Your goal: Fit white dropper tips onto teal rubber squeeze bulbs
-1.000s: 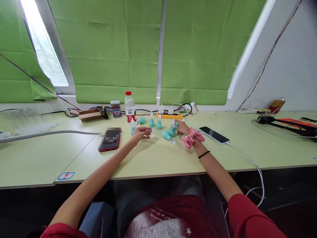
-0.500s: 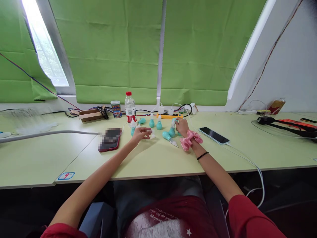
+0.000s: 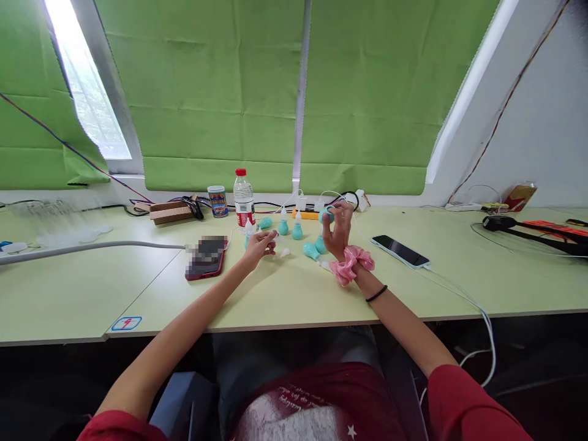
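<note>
My right hand is raised over the table, its fingers curled round a teal rubber bulb. My left hand is closed in a pinch; whatever sits between its fingertips is too small to make out. Just right of it lies a small clear tip. Two teal bulb syringes with clear nozzles, one beside the other, stand upright between my hands. Near my right wrist a teal bulb syringe lies on its side against another bulb. One more teal bulb lies behind my left hand.
A red-capped water bottle and a printed can stand at the back, near a cardboard box. One phone lies left, another phone right with its white cable. Cables run along the wall.
My right hand has lifted a teal bulb up from the group on the table and turned upward. My left hand's fingers have closed from spread to a pinch, leaving one clear tip on the table.
</note>
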Demonstrator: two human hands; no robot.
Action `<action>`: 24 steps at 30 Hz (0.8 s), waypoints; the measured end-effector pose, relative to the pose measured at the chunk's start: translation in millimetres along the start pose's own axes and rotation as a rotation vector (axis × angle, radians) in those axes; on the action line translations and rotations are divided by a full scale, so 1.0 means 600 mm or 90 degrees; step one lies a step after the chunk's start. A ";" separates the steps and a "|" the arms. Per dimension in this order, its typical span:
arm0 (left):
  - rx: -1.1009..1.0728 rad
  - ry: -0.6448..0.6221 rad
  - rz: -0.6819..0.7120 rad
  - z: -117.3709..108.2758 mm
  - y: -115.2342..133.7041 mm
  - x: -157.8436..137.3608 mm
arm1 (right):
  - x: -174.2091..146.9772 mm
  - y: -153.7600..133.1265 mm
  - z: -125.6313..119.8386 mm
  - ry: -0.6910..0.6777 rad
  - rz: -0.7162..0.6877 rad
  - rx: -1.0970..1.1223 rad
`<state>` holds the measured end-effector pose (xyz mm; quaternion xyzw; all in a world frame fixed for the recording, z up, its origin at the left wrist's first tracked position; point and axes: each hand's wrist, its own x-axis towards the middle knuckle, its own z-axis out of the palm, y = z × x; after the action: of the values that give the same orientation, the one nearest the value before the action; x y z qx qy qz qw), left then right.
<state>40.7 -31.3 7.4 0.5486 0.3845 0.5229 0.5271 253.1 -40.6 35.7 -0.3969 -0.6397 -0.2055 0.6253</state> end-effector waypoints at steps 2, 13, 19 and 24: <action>-0.014 -0.010 0.008 -0.001 -0.003 0.002 | -0.006 -0.008 0.003 -0.076 -0.019 0.037; -0.170 -0.118 -0.036 -0.006 0.007 0.002 | -0.041 -0.036 0.027 -0.347 -0.105 -0.025; -0.109 -0.209 -0.040 -0.008 0.013 -0.001 | -0.046 -0.029 0.029 -0.348 -0.150 0.030; -0.037 -0.222 -0.017 -0.012 0.010 0.000 | -0.051 -0.032 0.032 -0.346 -0.161 0.109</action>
<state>33.0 -31.1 12.5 0.6102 0.2791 0.4237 0.6084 223.4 -45.0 8.0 -0.3005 -0.8430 -0.1135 0.4316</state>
